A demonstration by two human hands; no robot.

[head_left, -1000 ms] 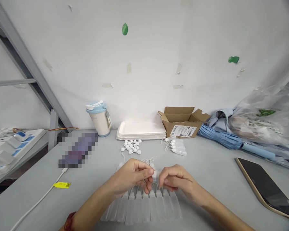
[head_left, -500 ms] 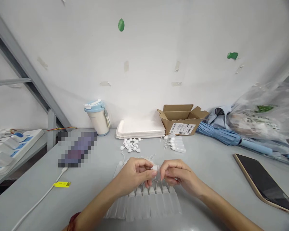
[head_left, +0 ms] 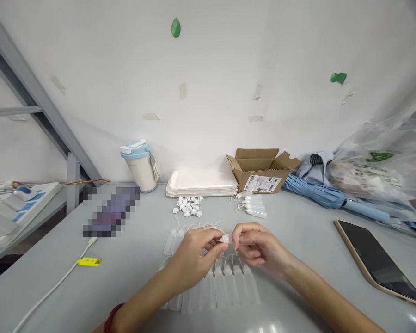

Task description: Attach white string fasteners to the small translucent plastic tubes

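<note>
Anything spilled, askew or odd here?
No spill shows. The pixelated item at left looks odd: coarse blocks hide its detail. The white caps lie in a loose heap, whereas the nearer bottles lie side by side.

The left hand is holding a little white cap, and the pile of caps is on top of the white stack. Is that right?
Not quite: the pile of caps is on the table, in front of the white stack, as the head view shows. The left hand is indeed holding a little white cap.

Left grip [head_left: 194, 254] and right grip [head_left: 260, 245] pinch close together, fingers [head_left: 245, 228] curled.
</note>
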